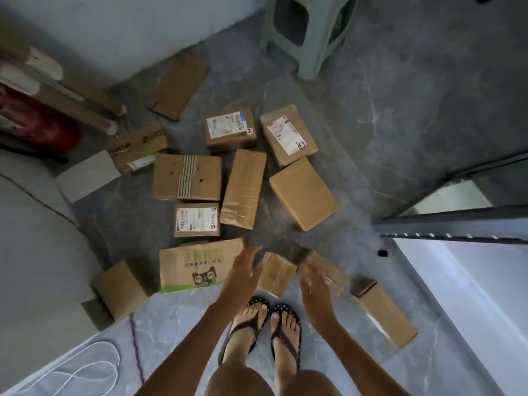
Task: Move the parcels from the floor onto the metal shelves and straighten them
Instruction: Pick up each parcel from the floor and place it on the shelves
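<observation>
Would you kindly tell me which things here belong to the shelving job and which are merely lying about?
For the job: parcels on the floor, such as the striped box and the cat-printed box; metal shelf; left hand and right hand, both open near a small parcel.

Just lying about: green stool; cardboard tubes; red cylinder; white cord; flattened cardboard.

Matt brown cardboard parcels (243,190) lie on a smooth, polished grey marbled floor (400,115). Several carry glossy clear tape and white paper labels. Beyond the parcels stands a pale green plastic stool (308,32). Right of them, a dark metal shelf (457,224).
</observation>
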Motion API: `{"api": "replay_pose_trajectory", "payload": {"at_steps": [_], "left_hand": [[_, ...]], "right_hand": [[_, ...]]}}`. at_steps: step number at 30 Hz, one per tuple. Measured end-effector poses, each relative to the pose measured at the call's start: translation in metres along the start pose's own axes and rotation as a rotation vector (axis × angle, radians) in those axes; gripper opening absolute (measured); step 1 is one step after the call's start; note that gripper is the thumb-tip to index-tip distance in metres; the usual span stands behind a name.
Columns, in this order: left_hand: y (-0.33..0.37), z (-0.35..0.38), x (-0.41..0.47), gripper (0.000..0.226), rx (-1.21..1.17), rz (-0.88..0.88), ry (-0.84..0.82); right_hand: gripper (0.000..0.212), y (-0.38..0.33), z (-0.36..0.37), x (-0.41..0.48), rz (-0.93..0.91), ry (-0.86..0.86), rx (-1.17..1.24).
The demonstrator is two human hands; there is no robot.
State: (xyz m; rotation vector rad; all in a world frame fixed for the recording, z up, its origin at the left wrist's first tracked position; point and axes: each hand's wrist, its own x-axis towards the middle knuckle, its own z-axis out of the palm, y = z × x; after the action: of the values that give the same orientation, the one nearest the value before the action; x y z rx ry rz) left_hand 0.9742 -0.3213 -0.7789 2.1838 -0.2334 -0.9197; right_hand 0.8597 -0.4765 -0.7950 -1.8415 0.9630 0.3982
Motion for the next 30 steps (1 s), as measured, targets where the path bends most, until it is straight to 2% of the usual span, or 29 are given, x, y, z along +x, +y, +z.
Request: {"api": "replay_pose_trajectory", "payload": {"at_steps": [3, 6, 8, 10, 13, 18, 21, 25, 30], "left_hand": [[-0.048, 0.041, 0.035, 0.048, -0.052, -0.031, -0.191], [-0.076, 0.067, 0.050, 0.058, -0.091, -0.022, -0.358], [-0.079, 0.072, 0.053, 0.063, -0.140, -0.085, -0.353], [-0.075, 0.068, 0.050, 0.078, -0.164, -0.061, -0.360], [-0.057, 0.054, 0.035, 0.067, -0.216, -0.088, -0.337], [0.064, -0.021, -0.013, 0.050, -0.243, 0.043, -0.169], [0.157, -0.080, -0.051, 0.052, -0.258, 0.126, -0.082], [0.289, -0.163, -0.098, 0.050, -0.285, 0.322, 0.005], [0.438, -0.257, -0.148, 0.059, -0.166, 0.650, 0.159]], "right_hand": [[0.046, 0.043, 0.038, 0.045, 0.031, -0.055, -0.005], [0.061, 0.066, 0.059, 0.062, 0.009, -0.193, -0.002], [0.065, 0.065, 0.063, 0.066, 0.030, -0.232, 0.050], [0.063, 0.055, 0.058, 0.066, 0.097, -0.225, 0.105], [0.055, 0.025, 0.038, 0.049, 0.078, -0.178, 0.179], [0.042, -0.076, -0.034, -0.020, -0.007, -0.080, 0.281], [0.050, -0.160, -0.089, -0.071, -0.053, -0.005, 0.368], [0.068, -0.290, -0.168, -0.130, -0.110, 0.108, 0.598], [0.056, -0.436, -0.264, -0.191, -0.268, 0.352, 0.775]]}}
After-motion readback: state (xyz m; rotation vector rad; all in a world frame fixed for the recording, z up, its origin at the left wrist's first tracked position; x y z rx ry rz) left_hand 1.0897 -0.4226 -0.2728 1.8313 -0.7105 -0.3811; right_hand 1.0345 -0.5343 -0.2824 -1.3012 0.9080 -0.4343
